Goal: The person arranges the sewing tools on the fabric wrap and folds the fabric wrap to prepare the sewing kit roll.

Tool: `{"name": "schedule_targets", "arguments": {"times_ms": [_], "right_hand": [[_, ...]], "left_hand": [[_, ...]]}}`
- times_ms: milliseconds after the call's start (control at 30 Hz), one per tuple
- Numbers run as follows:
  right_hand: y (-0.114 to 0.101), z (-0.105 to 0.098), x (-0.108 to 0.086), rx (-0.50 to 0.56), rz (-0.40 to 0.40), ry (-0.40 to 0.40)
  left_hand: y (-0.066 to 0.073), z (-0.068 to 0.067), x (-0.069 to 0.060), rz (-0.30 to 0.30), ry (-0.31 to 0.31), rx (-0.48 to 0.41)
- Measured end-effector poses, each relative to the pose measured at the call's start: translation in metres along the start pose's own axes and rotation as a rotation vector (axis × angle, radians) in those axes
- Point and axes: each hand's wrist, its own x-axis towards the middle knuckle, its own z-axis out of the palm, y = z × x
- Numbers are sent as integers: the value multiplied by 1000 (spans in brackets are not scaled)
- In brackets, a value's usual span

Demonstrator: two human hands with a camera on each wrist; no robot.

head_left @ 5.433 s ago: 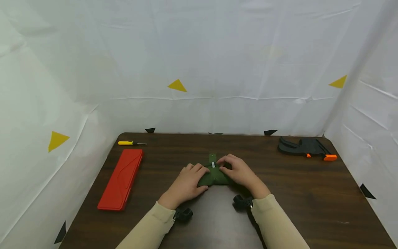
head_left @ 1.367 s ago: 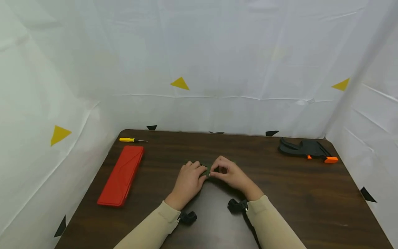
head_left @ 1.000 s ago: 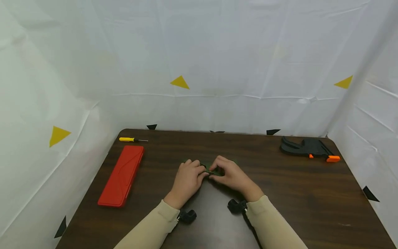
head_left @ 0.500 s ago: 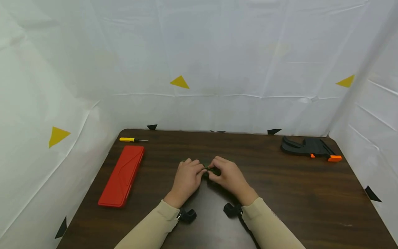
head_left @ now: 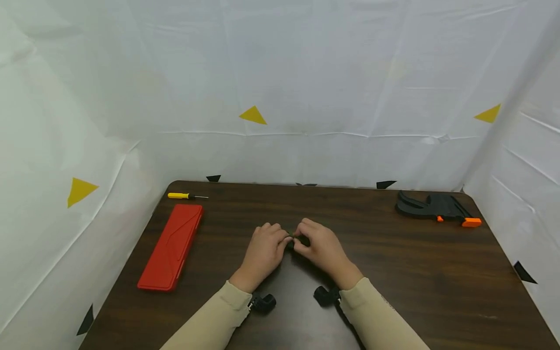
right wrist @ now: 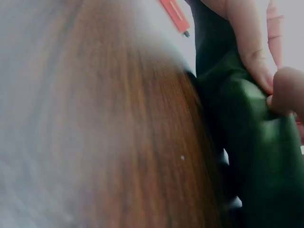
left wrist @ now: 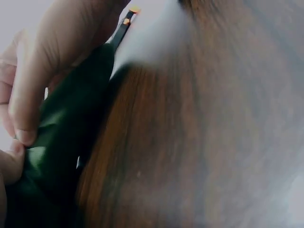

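Observation:
At the middle of the table my left hand (head_left: 262, 253) and right hand (head_left: 323, 250) nearly meet over a green fabric pouch (head_left: 303, 240), mostly hidden by the fingers in the head view. Up close in the left wrist view, the folded green cloth (left wrist: 71, 114) stretches beneath both hands. There the right hand's thumb (left wrist: 28, 99) presses beside the left thumb (left wrist: 10, 164). From the right wrist view, both thumbs and fingers pinch the pouch (right wrist: 256, 147) at nearly the same spot along its upper edge. Its far side is out of sight.
Left of the hands lies a flat red case (head_left: 170, 248), with a yellow-handled screwdriver (head_left: 185, 196) behind it. A black bar clamp with orange parts (head_left: 433, 206) sits at the back right of the dark wooden table (head_left: 437, 282). White sheeting (head_left: 306, 73) surrounds the table.
Earlier the pouch lay flat with its strap and white tag showing; now it is bunched between the fingers. The right hand has come in closer to the left. Lately both hands barely move.

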Motion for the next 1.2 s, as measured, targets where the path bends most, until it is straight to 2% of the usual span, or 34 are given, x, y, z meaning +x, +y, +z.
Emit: {"name": "schedule_targets", "arguments": {"times_ms": [167,333,433,600,700,767,867,933,1000,1133,1200], "right_hand": [[14,-1,-2,-116,34,30],[28,-7,-6,-171,150,114],[31,-10,-7,-176,215,130],[27,-12,-6,-159,274,79],[27,-11,-5,-162,297,53],[28,-10,-4,-158,308,33],[30,-11,-3,-142,333,-26],[32,-12,-3,-126,351,-73],[35,-12,-5,-106,361,-115],[46,-11,-8,-41,350,-165],[51,-11,-10,9,353,-186]], "left_hand": [[-4,0,2,-42,0,-20],[-7,2,4,-91,2,-10],[-8,6,5,-106,-33,-42],[-11,11,3,-133,-173,-101],[-15,12,1,-182,-230,-187],[-19,14,1,-229,-237,-270],[-24,16,2,-294,-184,-400],[-25,15,4,-329,-154,-452],[-25,15,4,-344,-149,-443],[-22,17,4,-333,-194,-376],[-22,18,4,-338,-192,-385]]}}
